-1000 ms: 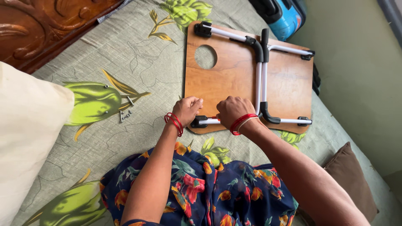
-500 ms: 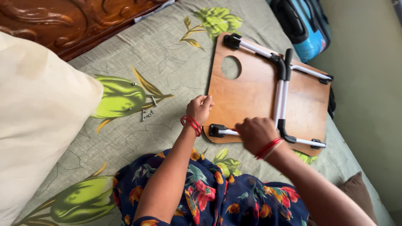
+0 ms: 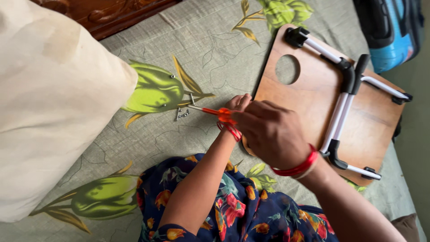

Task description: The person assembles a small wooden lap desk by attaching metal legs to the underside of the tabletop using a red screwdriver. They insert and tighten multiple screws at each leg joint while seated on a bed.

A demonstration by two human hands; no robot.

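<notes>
Orange-handled slim metal screwdriver (image 3: pixel 210 110) held over the green floral bedsheet (image 3: pixel 215 45).
Right hand (image 3: pixel 273 132) grips its handle; left hand's (image 3: pixel 237 103) grip cannot be told. Small silver screws (image 3: pixel 181 113) lie beside the tip.

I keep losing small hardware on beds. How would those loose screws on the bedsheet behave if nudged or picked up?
The screws look small and metallic, so probably light and stiff. Round shanks would tend to roll, though the soft bedsheet likely damps that. Their size probably makes them fiddly to pinch; they lie near the screwdriver tip.

Orange screwdriver (image 3: pixel 214 110), brown board (image 3: pixel 309 101), seemingly floral-green bedsheet (image 3: pixel 215 49)
</notes>
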